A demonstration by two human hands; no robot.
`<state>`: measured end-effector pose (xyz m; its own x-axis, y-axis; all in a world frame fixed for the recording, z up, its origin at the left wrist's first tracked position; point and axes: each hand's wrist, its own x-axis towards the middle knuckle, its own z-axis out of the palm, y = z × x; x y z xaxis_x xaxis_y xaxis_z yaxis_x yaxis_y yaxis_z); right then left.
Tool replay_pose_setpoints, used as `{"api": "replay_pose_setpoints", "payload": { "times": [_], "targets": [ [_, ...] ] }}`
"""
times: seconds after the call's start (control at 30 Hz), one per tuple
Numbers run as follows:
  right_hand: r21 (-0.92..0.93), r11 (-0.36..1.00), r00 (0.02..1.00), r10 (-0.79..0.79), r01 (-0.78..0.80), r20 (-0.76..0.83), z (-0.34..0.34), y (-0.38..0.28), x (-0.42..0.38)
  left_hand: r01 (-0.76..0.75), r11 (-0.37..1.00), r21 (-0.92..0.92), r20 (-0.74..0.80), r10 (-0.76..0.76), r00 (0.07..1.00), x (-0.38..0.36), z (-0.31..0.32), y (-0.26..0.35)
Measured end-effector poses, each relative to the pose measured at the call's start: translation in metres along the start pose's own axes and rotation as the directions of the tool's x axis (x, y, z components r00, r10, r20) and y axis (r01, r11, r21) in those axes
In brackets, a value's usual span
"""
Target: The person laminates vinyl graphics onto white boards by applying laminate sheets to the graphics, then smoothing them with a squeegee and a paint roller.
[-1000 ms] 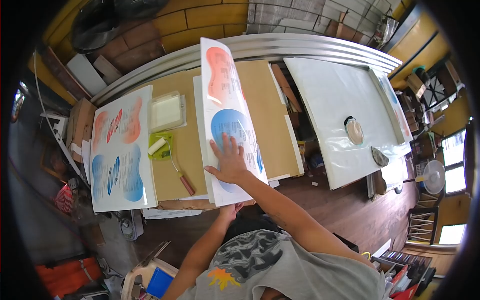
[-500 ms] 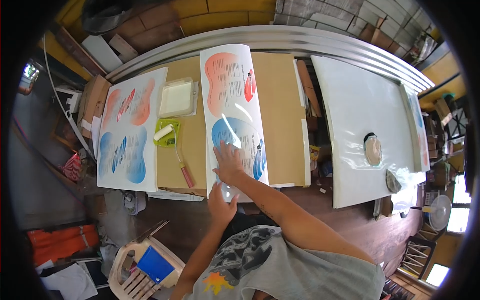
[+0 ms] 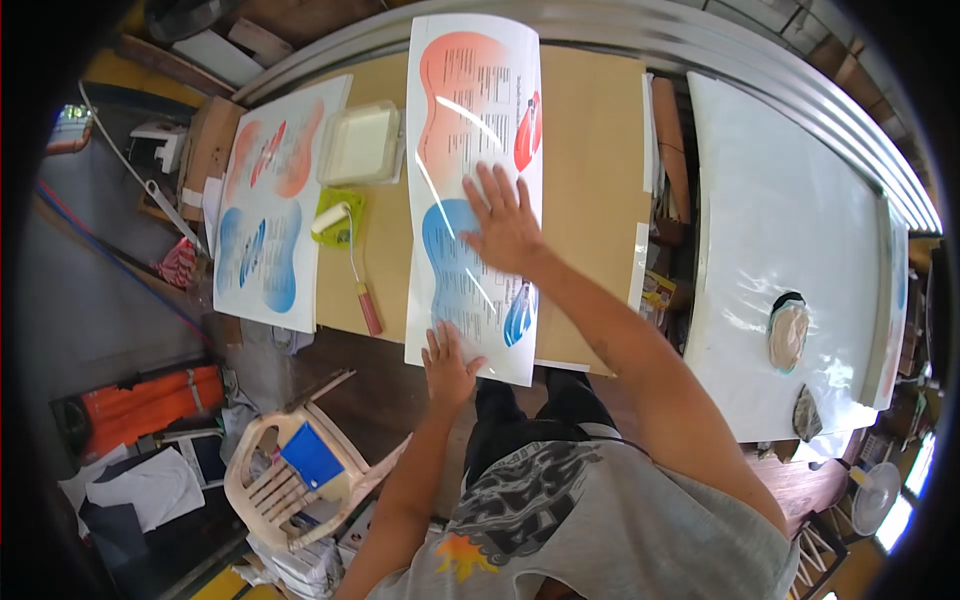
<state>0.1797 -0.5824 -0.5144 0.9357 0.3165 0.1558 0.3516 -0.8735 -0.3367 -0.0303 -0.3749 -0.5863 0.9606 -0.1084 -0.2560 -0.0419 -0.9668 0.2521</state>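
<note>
On board (image 3: 592, 190); sheet (image 3: 443, 190) lengthwise, pointing away

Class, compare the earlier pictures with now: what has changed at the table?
The right hand has moved farther up the sheet, toward the red print. The left hand has come from the near edge onto the sheet, which lies flatter than at first. The roller and tub stayed put.

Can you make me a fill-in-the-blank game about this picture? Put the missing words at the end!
1. The left hand is low on the printed sheet; the ____ hand is higher up.
2. Below its red shape, the sheet has a ____ shape.
3. The paint roller has a handle coloured ____.
4. A flat blue thing lies on a plastic ____.

Missing words: right; blue; red; chair
</note>
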Motion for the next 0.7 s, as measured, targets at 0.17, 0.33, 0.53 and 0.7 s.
{"api": "replay_pose_setpoints", "payload": {
  "times": [0.17, 0.33, 0.53, 0.7],
  "targets": [
    [-0.046, 0.999, 0.993, -0.004, 0.009, 0.116, 0.039, 0.05, 0.011, 0.028, 0.999, 0.017, 0.045, -0.029, 0.999, 0.003, -0.004, 0.004],
    [-0.073, 0.997, 0.991, -0.004, 0.014, 0.134, 0.075, 0.06, 0.008, 0.04, 0.998, 0.043, 0.066, -0.043, 0.997, -0.004, -0.007, 0.007],
    [0.238, 0.971, 0.999, -0.002, -0.007, 0.038, 0.088, 0.064, 0.006, -0.201, 0.978, -0.051, -0.071, 0.197, 0.978, 0.034, -0.04, 0.062],
    [0.066, 0.997, 0.997, -0.031, 0.027, 0.065, 0.049, 0.062, 0.0, -0.378, 0.921, 0.093, -0.019, 0.381, 0.924, 0.092, 0.005, 0.088]
  ]
}}
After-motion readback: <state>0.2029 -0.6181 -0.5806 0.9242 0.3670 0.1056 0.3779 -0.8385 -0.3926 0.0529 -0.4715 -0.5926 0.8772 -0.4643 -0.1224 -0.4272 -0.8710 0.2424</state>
